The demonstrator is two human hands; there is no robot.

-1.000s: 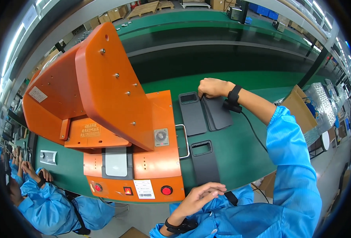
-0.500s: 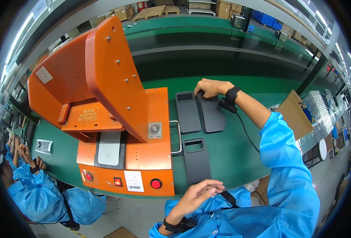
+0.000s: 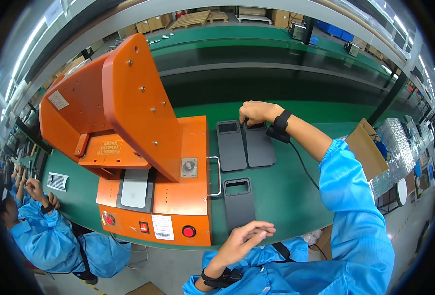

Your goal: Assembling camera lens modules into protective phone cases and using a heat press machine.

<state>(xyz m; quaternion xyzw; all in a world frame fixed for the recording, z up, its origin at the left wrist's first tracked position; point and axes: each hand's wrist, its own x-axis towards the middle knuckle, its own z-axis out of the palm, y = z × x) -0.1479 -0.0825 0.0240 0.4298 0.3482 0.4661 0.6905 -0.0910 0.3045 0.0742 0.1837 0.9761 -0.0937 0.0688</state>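
At my far left a co-worker [image 3: 65,231] in blue sits with both hands raised near the bench [image 3: 296,196]. To the right of those hands a striped sheet [image 3: 57,181] lies flat on the green top. Next comes the orange press [image 3: 144,110], with a pale plate [image 3: 135,189] set in a dark tray under its head. On its front face are a switch [image 3: 144,227], a white label [image 3: 163,227] and a red button [image 3: 189,231]; a metal handle [image 3: 220,177] sticks out of its right side.

Just beyond the handle lies the left panel [image 3: 232,152], dark grey, its window at the far end. Nearer to me the near panel [image 3: 239,206] lies the same way round. My left hand [image 3: 238,242] is over its close end, fingers loosely spread, holding nothing.

My right hand [image 3: 257,112] is at the far end of the right panel [image 3: 260,150], which lies flat just beside the left panel. My fingers bend down onto that end, but I can't quite tell whether they pinch it or only rest there. A black cable [image 3: 305,169] runs from my right wrist toward me. Farther right are a cardboard box [image 3: 366,152] and silvery wrap [image 3: 398,142].
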